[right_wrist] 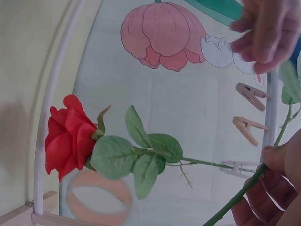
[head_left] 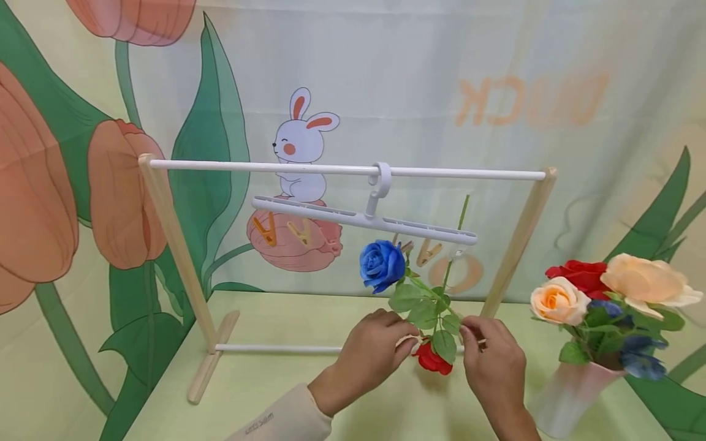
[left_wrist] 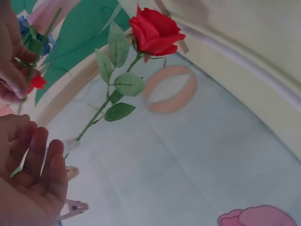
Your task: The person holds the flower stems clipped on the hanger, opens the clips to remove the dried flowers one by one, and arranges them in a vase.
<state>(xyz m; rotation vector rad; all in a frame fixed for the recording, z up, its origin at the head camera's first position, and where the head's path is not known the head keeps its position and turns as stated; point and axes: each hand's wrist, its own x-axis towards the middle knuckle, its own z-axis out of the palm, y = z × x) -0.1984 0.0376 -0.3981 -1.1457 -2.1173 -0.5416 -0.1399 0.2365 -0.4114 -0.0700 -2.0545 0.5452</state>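
My right hand (head_left: 495,358) pinches the green stem (right_wrist: 242,190) of a blue rose (head_left: 382,266), whose head points up and left below the hanger. Close to its leaves, my left hand (head_left: 375,346) has loosely bent fingers, with nothing clearly held between them. A red rose (right_wrist: 70,136) hangs head down between the hands, its stem caught in a pale clothespin (right_wrist: 240,168). That clothespin is on the right end of a white hanger (head_left: 331,213), which tilts down to the right. Other clothespins on it include an orange one (head_left: 265,229) and a yellow one (head_left: 300,231).
The hanger hooks onto the white top bar (head_left: 248,166) of a wooden-legged rack (head_left: 179,251). At the right, a pink-white vase (head_left: 576,392) holds red, peach and blue flowers. A lower bar (head_left: 276,349) crosses behind the hands. A printed cloth (head_left: 413,79) hangs behind.
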